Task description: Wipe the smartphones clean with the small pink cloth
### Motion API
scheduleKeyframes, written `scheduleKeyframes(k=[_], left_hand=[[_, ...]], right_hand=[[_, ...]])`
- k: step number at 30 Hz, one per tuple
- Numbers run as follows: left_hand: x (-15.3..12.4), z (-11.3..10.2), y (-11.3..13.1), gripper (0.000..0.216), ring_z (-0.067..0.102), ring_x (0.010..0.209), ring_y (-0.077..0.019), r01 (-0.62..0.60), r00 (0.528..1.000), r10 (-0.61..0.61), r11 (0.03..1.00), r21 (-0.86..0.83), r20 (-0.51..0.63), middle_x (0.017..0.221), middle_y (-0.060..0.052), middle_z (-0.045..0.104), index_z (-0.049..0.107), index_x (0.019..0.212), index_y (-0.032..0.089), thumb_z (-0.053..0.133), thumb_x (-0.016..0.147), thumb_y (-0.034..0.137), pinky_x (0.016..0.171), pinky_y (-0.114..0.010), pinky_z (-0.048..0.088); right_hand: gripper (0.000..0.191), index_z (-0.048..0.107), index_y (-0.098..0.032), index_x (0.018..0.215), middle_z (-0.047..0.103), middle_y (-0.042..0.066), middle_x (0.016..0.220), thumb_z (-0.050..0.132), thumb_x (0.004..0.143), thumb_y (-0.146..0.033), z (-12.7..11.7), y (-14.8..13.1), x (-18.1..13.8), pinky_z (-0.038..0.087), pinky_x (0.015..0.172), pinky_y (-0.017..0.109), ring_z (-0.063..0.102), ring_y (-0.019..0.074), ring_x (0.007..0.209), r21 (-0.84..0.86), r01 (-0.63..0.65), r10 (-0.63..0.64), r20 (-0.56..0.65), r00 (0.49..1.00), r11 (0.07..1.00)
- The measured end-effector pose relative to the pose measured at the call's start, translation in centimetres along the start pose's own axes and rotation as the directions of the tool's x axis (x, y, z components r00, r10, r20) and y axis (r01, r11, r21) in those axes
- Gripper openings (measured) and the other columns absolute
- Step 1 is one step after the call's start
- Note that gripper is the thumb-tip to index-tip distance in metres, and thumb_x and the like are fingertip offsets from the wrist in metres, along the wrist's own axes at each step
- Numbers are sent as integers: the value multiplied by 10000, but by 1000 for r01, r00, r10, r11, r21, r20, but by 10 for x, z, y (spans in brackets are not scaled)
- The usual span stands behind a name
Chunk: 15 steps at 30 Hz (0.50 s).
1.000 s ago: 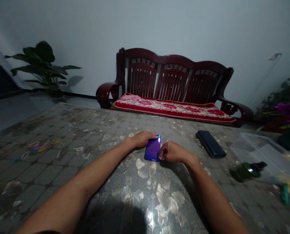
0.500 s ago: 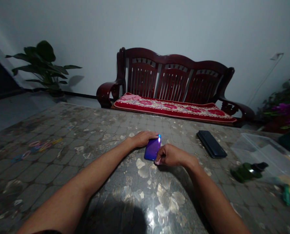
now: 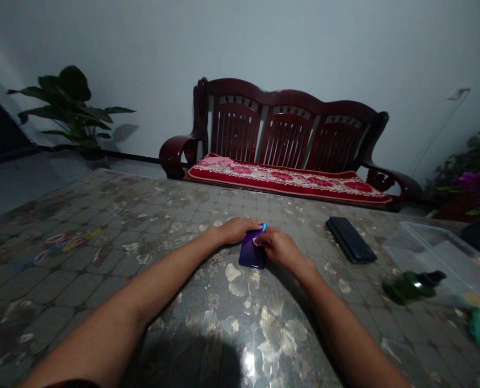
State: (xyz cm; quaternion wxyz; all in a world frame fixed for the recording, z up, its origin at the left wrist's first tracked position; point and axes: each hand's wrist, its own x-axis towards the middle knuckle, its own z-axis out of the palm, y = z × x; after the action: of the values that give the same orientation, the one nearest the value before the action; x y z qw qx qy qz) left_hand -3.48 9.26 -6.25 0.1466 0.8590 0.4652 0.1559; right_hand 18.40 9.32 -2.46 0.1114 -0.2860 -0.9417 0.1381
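Observation:
A glossy purple-blue smartphone [image 3: 251, 255] lies flat on the patterned tabletop in front of me. My left hand [image 3: 236, 230] holds it at its upper left edge, fingers reaching across the far end. From the right, my right hand [image 3: 280, 246] is over the phone's upper part, its fingers pinched around a small pale pink cloth [image 3: 256, 242] that touches the phone's surface. Most of the cloth is hidden by the fingers.
To the right lie a dark phone-like stack [image 3: 350, 240], a green bottle with a black top [image 3: 411, 285] and a clear plastic box [image 3: 429, 242]. Colourful rubber bands [image 3: 68, 243] are scattered at left. Beyond the table stands a wooden bench [image 3: 284, 134].
My right hand has moved the pink cloth from the phone's near right corner up to its upper part. My left hand and the phone have stayed in place.

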Motion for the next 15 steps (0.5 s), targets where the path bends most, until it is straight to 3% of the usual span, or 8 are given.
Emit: scheduleKeyframes(k=[4, 11, 15], left_hand=[[-1, -4, 6, 434, 485, 1399, -209, 7, 1000, -7, 1000, 17, 24, 1512, -59, 505, 591, 1390, 225, 501, 974, 138, 1188, -376, 349], [-10, -13, 20, 391, 552, 1329, -203, 5, 1000, -8, 992, 128, 18, 1456, -55, 583, 618, 1335, 229, 529, 958, 174, 1132, -341, 405], [-14, -31, 24, 420, 635, 1197, -213, -57, 994, 35, 976, 209, 106, 1341, -55, 667, 652, 1275, 237, 549, 886, 116, 1014, -289, 475]], right_hand=[[305, 787, -199, 991, 724, 92, 991, 537, 858, -86, -5, 8, -3, 458, 800, 268, 647, 214, 944, -75, -112, 109, -47, 993, 991], [360, 777, -223, 1020, 728, 61, 1053, 554, 798, -49, -2, -3, -4, 436, 911, 277, 620, 211, 1025, 8, 139, -139, -14, 990, 990], [315, 787, -228, 990, 723, 73, 996, 544, 851, -83, -2, -3, -3, 431, 845, 278, 624, 217, 980, -88, 2, -4, -19, 1000, 996]])
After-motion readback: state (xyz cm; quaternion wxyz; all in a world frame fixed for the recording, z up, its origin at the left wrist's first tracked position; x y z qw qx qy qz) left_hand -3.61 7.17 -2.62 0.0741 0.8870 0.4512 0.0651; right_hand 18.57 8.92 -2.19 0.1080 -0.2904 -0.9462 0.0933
